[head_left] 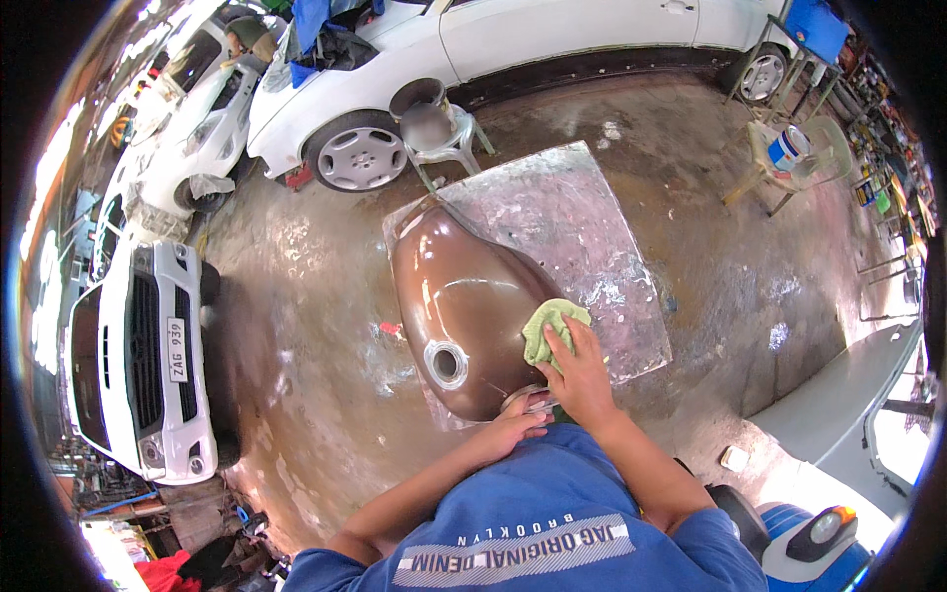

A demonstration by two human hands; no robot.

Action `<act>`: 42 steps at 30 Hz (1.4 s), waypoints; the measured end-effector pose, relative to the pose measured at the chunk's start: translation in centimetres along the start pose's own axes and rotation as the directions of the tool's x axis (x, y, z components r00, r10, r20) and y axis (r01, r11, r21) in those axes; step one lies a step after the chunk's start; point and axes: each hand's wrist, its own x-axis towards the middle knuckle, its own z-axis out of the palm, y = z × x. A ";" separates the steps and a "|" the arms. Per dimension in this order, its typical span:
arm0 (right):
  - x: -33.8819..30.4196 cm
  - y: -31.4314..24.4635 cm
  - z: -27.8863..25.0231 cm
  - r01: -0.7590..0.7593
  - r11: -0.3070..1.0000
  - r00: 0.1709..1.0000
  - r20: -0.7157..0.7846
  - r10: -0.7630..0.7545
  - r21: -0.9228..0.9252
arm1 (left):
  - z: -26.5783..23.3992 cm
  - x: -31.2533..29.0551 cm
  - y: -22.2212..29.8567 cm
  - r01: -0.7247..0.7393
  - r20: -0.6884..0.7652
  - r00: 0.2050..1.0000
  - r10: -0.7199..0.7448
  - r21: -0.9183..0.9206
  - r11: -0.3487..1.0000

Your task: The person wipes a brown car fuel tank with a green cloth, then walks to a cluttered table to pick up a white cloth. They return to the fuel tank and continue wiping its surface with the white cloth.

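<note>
A glossy brown motorcycle fuel tank (464, 306) lies on a paint-stained board (612, 247) in front of me. Its round filler hole (447, 365) has a pale metal rim. My right hand (582, 377) presses a folded light green cloth (554, 332) against the tank's right side, fingers closed on the cloth. Down at the tank's near end, my left hand (515, 430) grips the edge by a pale rimmed part, its fingers bent. What lies under those fingers is partly hidden.
A white car (552, 44) stands beyond the board, and a white pickup (163, 365) is at the left. A plastic stool (439, 138) carries a dark pot. At the right, a plastic chair (819, 148) holds a paint can (789, 148). A person (254, 39) is far left.
</note>
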 end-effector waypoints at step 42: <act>-5.9 -21.0 12.5 -0.218 0.973 0.751 0.623 0.217 -0.076 | -13.9 -18.3 -8.5 -0.094 -0.071 0.978 0.195 0.686 0.721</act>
